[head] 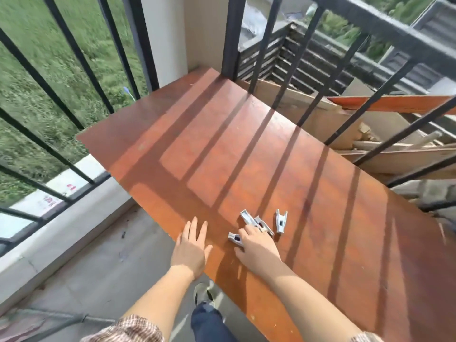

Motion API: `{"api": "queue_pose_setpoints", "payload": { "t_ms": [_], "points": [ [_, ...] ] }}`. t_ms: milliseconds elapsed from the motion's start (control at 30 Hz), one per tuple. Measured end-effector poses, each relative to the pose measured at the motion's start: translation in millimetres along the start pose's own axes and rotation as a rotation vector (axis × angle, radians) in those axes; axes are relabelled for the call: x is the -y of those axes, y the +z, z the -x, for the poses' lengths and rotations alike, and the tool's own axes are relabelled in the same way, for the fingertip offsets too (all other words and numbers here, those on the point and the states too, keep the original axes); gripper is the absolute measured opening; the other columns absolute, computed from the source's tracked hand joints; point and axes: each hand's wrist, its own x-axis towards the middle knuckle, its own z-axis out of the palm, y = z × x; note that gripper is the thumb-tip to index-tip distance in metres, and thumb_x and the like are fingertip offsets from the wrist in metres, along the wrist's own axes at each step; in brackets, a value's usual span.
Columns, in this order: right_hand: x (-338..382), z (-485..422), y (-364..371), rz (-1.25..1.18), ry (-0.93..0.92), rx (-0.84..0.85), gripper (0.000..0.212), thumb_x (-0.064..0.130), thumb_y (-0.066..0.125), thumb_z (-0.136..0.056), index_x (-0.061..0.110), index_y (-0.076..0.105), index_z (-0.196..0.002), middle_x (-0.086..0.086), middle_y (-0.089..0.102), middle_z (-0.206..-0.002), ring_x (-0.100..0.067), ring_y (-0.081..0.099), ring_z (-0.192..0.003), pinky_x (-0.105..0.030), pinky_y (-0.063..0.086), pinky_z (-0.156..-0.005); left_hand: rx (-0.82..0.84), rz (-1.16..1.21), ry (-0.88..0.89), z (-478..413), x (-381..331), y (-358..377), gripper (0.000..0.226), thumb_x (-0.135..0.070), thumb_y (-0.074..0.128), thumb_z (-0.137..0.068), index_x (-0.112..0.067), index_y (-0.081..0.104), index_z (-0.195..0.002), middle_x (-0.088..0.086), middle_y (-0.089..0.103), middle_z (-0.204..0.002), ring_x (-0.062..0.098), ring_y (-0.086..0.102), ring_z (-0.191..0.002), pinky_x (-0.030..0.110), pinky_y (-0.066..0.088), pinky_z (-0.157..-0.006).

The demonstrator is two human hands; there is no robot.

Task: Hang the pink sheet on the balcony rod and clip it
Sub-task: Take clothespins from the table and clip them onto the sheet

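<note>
1. Left hand (191,245): grip spread flat at the tabletop's (222,149) near-left edge.
2. Right hand (257,248) covers part of the metal clips (247,216); whether its grip pinches one, I cannot tell.
3. A lone clip (281,222) lies just beside them, with open board beyond reaching to the railing (266,45).

Red-brown board (246,144) against black railing (233,33) — grass (29,25) beyond, wood scraps (399,159) right.

Our reddish-brown wooden worktop (246,156) lies striped with shadow. Near its front edge we count four silvery metal clips (255,222) — one apart, two overlapping, one partly under our right hand (257,250) — and our left hand (191,248) rests flat beside them.
</note>
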Motion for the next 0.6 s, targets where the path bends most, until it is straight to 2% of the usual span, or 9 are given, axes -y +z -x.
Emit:
{"api": "queue_pose_setpoints", "payload": {
  "t_ms": [67,133,167,200,233,300,367,500,600],
  "points": [
    [0,-2,10,0.068,0.011,-0.033,0.022,0.026,0.074,-0.062,0.015,0.061,-0.076,-0.003,0.062,-0.079,-0.024,0.066,-0.076,-0.033,0.053,-0.064,-0.024,-0.037,0.017,3,2,2,0.066,-0.054,0.012,-0.097,-0.019,0.008,-0.152,0.011,0.004,-0.159,0.026,0.010,-0.147,0.038,0.019,-0.115],
    [2,-5,11,0.062,0.056,0.007,0.015,0.018,0.064,-0.076,0.012,0.062,-0.091,-0.007,0.064,-0.093,-0.027,0.065,-0.091,-0.036,0.052,-0.075,-0.006,-0.032,-0.012,1,2,1,0.078,-0.059,-0.004,-0.092,-0.016,0.034,-0.146,0.014,0.031,-0.152,0.030,0.038,-0.137,0.040,0.038,-0.105],
    [2,-6,12,0.079,0.064,0.037,0.018,0.013,0.057,-0.083,0.011,0.061,-0.099,-0.009,0.063,-0.103,-0.029,0.062,-0.101,-0.038,0.049,-0.082,-0.022,-0.017,-0.017,1,2,3,0.083,-0.060,-0.009,-0.090,-0.016,0.037,-0.144,0.014,0.034,-0.151,0.030,0.040,-0.135,0.041,0.040,-0.103],
    [1,-7,15,0.105,0.054,0.031,0.020,0.011,0.055,-0.085,0.010,0.060,-0.104,-0.010,0.062,-0.107,-0.030,0.060,-0.105,-0.039,0.048,-0.085,-0.001,-0.006,-0.017,1,1,2,0.082,-0.062,-0.008,-0.089,-0.017,0.028,-0.148,0.013,0.026,-0.155,0.029,0.032,-0.140,0.040,0.033,-0.109],
    [2,-7,14,0.118,0.048,0.023,0.019,0.011,0.058,-0.083,0.010,0.061,-0.101,-0.009,0.063,-0.104,-0.029,0.061,-0.103,-0.038,0.049,-0.083,0.001,-0.014,0.004,0,2,5,0.075,-0.061,-0.002,-0.091,-0.019,0.013,-0.151,0.011,0.011,-0.159,0.027,0.017,-0.146,0.038,0.023,-0.114],
    [5,-6,10,0.081,0.039,0.001,0.019,0.017,0.075,-0.065,0.014,0.064,-0.079,-0.004,0.064,-0.079,-0.024,0.067,-0.079,-0.033,0.053,-0.064,0.050,-0.009,-0.010,-2,2,2,0.065,-0.051,0.018,-0.098,-0.021,-0.006,-0.151,0.007,-0.010,-0.159,0.022,-0.003,-0.148,0.035,0.009,-0.119],
    [10,-7,5,0.030,0.014,-0.085,0.026,0.025,0.081,-0.055,0.017,0.061,-0.069,0.001,0.060,-0.064,-0.020,0.065,-0.062,-0.027,0.050,-0.051,0.106,0.021,-0.017,-7,2,-10,0.065,-0.041,0.031,-0.100,-0.023,-0.003,-0.152,0.003,-0.011,-0.160,0.021,-0.004,-0.147,0.037,0.010,-0.119],
    [30,-16,-16,-0.171,-0.002,-0.097,0.027,0.035,0.043,-0.095,0.015,0.048,-0.113,-0.007,0.065,-0.096,-0.030,0.064,-0.090,-0.035,0.046,-0.068,0.091,0.234,-0.095,-4,16,-36,0.059,-0.030,0.038,-0.097,-0.021,0.015,-0.151,0.002,0.017,-0.158,0.024,0.018,-0.143,0.038,0.027,-0.114],
    [61,-35,-28,-0.253,-0.074,-0.070,0.029,0.041,0.034,-0.098,0.019,0.040,-0.115,-0.010,0.062,-0.106,-0.033,0.060,-0.099,-0.037,0.038,-0.068,-0.083,0.291,-0.172,22,44,-58,0.054,-0.026,0.041,-0.096,-0.020,0.025,-0.147,0.003,0.028,-0.152,0.025,0.027,-0.139,0.040,0.031,-0.110]
  ]
}}
